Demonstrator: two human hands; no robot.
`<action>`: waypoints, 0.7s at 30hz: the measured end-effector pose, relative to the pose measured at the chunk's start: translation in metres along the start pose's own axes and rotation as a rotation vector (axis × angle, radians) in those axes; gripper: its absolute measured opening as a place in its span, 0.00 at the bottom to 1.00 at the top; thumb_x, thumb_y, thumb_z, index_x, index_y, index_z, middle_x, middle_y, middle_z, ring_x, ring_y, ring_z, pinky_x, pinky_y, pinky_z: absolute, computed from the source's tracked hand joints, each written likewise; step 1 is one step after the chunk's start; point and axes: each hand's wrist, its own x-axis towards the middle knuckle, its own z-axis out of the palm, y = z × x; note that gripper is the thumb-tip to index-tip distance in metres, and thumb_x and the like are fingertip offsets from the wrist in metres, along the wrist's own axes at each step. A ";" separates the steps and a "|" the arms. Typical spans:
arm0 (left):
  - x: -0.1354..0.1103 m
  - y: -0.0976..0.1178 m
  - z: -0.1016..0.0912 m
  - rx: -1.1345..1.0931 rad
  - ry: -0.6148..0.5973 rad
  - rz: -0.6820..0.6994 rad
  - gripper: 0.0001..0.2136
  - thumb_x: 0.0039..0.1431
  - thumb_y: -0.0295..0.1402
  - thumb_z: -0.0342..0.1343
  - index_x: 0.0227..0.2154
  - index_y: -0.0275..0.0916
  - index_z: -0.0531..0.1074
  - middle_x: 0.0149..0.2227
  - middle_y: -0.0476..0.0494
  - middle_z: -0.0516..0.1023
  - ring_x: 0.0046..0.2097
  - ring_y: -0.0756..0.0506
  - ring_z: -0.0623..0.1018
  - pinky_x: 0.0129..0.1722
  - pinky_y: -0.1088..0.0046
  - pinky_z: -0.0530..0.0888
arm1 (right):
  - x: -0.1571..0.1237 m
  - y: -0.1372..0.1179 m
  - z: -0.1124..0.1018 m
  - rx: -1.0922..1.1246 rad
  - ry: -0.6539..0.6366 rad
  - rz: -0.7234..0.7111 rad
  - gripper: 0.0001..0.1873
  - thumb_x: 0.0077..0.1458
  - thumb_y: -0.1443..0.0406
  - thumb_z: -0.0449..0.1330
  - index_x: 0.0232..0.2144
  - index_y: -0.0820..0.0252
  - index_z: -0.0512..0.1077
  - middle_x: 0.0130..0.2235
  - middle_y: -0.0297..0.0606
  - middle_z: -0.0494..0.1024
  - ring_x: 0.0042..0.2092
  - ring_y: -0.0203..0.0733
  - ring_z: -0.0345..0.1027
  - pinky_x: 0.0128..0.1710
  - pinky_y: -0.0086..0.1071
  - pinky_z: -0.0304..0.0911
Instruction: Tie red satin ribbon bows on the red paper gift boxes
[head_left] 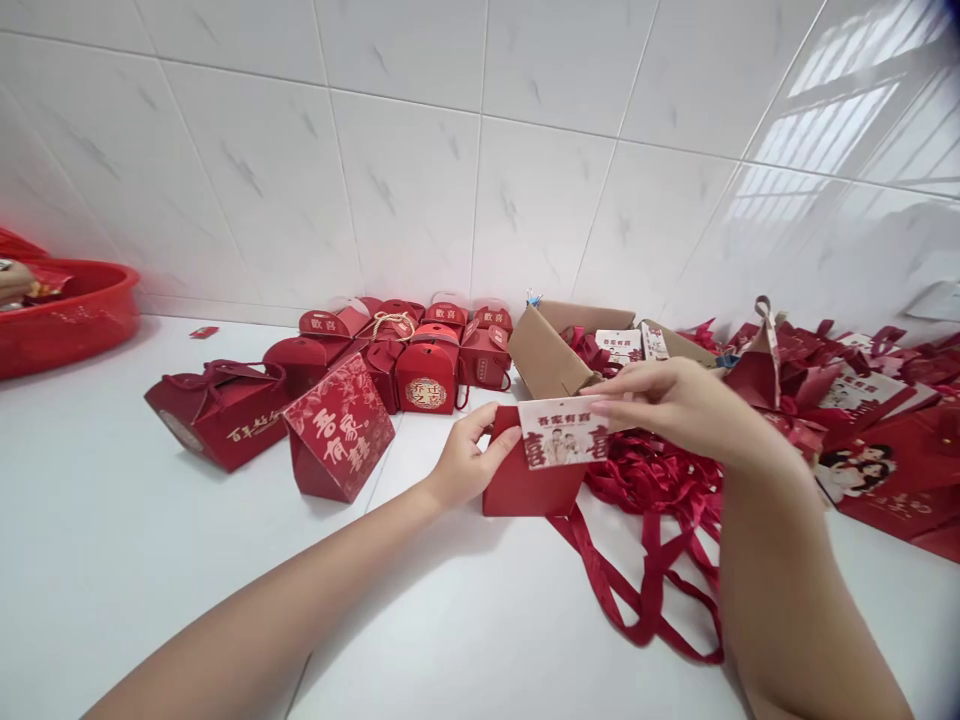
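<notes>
My left hand [471,460] grips the left edge of a small red gift box [532,494], which stands on the white tabletop. My right hand [660,405] pinches the right end of a white printed card [566,432] with red characters and two figures. The card lies against the upper front of the box, partly covering it. Just right of the box, under my right forearm, a heap of dark red ribbon [652,475] trails loops [637,630] toward me. A red box with a slanted printed face [341,428] stands left of my left hand.
Behind, several red boxes [427,370] stand in a cluster by the tiled wall. A dark red box [225,415] sits farther left. An open cardboard carton [547,350] holds cards. Red boxes and ribbons [885,430] pile at right. Another person's hand [13,283] reaches into a red basin [75,325].
</notes>
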 end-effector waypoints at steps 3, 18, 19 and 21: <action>-0.002 -0.002 -0.002 0.157 0.010 0.123 0.12 0.62 0.40 0.45 0.37 0.39 0.68 0.36 0.41 0.72 0.39 0.43 0.72 0.42 0.65 0.68 | 0.010 0.004 0.014 -0.216 -0.057 -0.013 0.14 0.54 0.54 0.56 0.37 0.49 0.79 0.30 0.37 0.75 0.31 0.39 0.68 0.33 0.34 0.65; 0.007 0.016 0.006 -0.150 0.110 -0.091 0.11 0.54 0.40 0.57 0.33 0.40 0.63 0.25 0.53 0.69 0.27 0.51 0.71 0.28 0.76 0.70 | 0.013 -0.001 0.027 -0.121 -0.101 -0.130 0.13 0.55 0.58 0.56 0.31 0.54 0.80 0.28 0.33 0.79 0.28 0.41 0.68 0.26 0.31 0.60; 0.006 0.015 0.005 -0.153 0.114 -0.091 0.11 0.54 0.40 0.57 0.32 0.40 0.63 0.26 0.53 0.68 0.26 0.52 0.70 0.27 0.77 0.69 | 0.013 -0.002 0.027 -0.118 -0.100 -0.134 0.13 0.55 0.59 0.56 0.31 0.54 0.80 0.27 0.33 0.79 0.28 0.41 0.68 0.26 0.31 0.60; 0.005 0.014 0.005 -0.137 0.115 -0.077 0.11 0.54 0.39 0.58 0.33 0.39 0.63 0.27 0.52 0.69 0.28 0.52 0.71 0.27 0.77 0.70 | 0.012 -0.002 0.026 -0.110 -0.105 -0.139 0.12 0.54 0.59 0.56 0.31 0.53 0.80 0.27 0.33 0.79 0.28 0.40 0.68 0.26 0.30 0.60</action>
